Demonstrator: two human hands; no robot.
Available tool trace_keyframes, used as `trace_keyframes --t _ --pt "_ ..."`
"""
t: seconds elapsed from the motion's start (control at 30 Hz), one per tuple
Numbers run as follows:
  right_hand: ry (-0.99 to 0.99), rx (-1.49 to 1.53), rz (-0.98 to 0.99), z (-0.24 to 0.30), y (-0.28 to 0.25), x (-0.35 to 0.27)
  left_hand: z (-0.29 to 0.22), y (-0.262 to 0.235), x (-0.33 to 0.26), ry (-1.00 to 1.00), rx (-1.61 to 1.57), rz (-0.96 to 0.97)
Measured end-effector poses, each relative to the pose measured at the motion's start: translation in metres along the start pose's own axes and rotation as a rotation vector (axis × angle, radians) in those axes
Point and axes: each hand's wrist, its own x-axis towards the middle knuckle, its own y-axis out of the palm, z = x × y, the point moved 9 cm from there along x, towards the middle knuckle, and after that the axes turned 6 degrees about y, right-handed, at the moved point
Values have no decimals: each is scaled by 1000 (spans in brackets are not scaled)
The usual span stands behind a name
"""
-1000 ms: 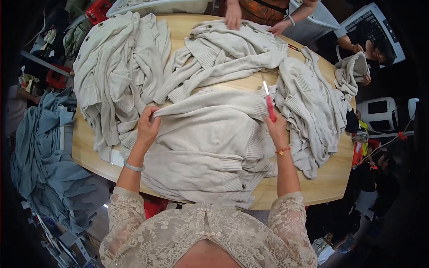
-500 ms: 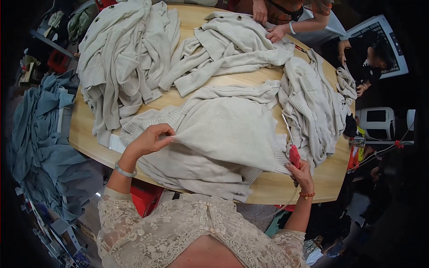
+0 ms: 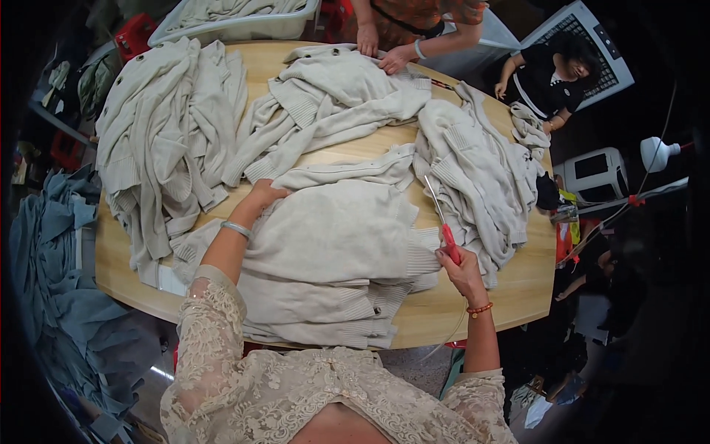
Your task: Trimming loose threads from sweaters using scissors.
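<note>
A cream knit cardigan [image 3: 333,229] lies spread on the table in front of me, its ribbed edge toward the right and a buttoned placket along its far side. My left hand [image 3: 265,195] reaches to its far left part, with the fingers closed on the knit; the fingertips are partly hidden. In my right hand [image 3: 464,272] is a red-handled tool [image 3: 449,240] with a long thin metal shaft and a pale cord. Its tip points up and away, over the gap beside the cardigan's right edge. More cream knitwear [image 3: 318,305] lies under the cardigan on the near side.
Piles of cream cardigans lie at the far left [image 3: 159,126] and right [image 3: 477,177] of the wooden table [image 3: 510,296]. Across from me, a person's hands [image 3: 396,59] touch another cardigan [image 3: 340,89]. Another person sits far right. Blue-grey garments [image 3: 55,288] hang at left.
My left hand has let go of the raised fold and moved away to the cardigan's far left part. The cardigan lies flatter. My right hand still holds the tool.
</note>
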Motion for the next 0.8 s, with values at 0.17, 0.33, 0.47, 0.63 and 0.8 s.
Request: trace_keyframes --t 0.17,0.33,0.47,0.63,0.8 --pt "-19 -131 -151 -5 -25 5 -121 14 -56 478 -67 21" --pt "-70 -69 -167 29 -14 30 -244 33 -241 1071 164 318" --pt "-133 -119 -207 46 2 60 -193 78 -319 875 420 658" --pt "-114 -285 -107 81 45 92 -95 115 -339 820 524 627" --pt "-142 -357 -150 113 126 150 -100 118 -339 942 432 511"
